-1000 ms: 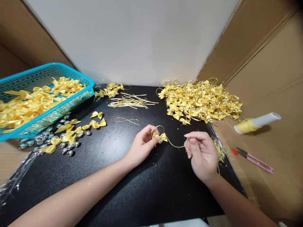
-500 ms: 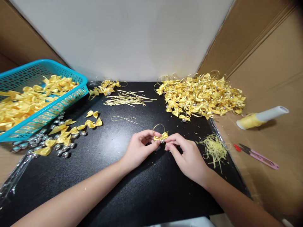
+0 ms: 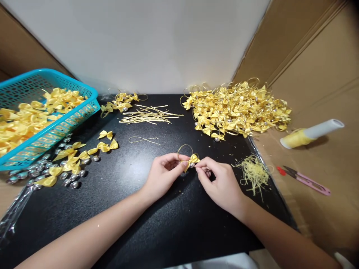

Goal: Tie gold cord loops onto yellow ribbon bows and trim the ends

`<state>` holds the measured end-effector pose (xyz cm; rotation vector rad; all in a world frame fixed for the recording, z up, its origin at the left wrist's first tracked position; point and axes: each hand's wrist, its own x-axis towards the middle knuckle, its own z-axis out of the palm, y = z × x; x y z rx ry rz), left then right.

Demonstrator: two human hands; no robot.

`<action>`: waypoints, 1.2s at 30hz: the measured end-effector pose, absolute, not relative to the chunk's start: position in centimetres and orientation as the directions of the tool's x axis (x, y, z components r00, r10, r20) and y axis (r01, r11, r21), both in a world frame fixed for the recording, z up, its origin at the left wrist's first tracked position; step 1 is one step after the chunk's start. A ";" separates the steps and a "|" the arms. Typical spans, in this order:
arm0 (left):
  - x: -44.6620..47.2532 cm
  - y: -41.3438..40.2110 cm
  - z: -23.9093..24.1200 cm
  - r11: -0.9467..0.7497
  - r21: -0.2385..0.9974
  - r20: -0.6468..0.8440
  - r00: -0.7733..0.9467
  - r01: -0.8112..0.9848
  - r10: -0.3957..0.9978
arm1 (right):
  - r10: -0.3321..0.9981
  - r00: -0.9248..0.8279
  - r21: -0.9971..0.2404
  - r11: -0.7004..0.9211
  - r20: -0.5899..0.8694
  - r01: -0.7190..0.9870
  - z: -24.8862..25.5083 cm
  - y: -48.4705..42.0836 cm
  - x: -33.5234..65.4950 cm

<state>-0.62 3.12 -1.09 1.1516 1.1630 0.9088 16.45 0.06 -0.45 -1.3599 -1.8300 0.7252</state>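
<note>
Between my hands is a yellow ribbon bow (image 3: pixel 193 158) with a small silver bell (image 3: pixel 192 164) at its middle and a loop of gold cord (image 3: pixel 185 145) rising above it. My left hand (image 3: pixel 165 172) pinches the bow's left side between thumb and fingers. At the bell's right edge, my right hand (image 3: pixel 217 181) has thumb and forefinger pressed together; whether a cord end is between them is too small to tell. Farther back on the black table (image 3: pixel 134 216) lies a single twisted gold cord (image 3: pixel 144 140).
A blue basket (image 3: pixel 95 95) of yellow bows stands left, near loose bows (image 3: pixel 71 164) and silver bells (image 3: pixel 74 184). Cut gold cords (image 3: pixel 150 115) lie at the back. Finished bows (image 3: pixel 235 112) are heaped right, by thread scraps (image 3: pixel 254 173), pink snips (image 3: pixel 311 183) and a tube (image 3: pixel 322 129).
The bow has turned and tilted in my left fingers, showing the bell more plainly. My right fingertips have closed together beside the bell. The view has shifted slightly.
</note>
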 end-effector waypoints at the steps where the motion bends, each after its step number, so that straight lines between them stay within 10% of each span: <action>1: -0.6 3.1 -1.1 0.201 0.979 -0.204 0.195 0.032 0.959 | 0.959 -0.172 -0.786 0.285 0.227 0.549 -0.4 0.0 16.4; 36: -0.7 3.2 -1.3 0.197 0.980 -0.190 0.219 -0.014 0.957 | 0.959 -0.079 -0.787 0.267 0.270 0.557 -0.9 -0.3 15.8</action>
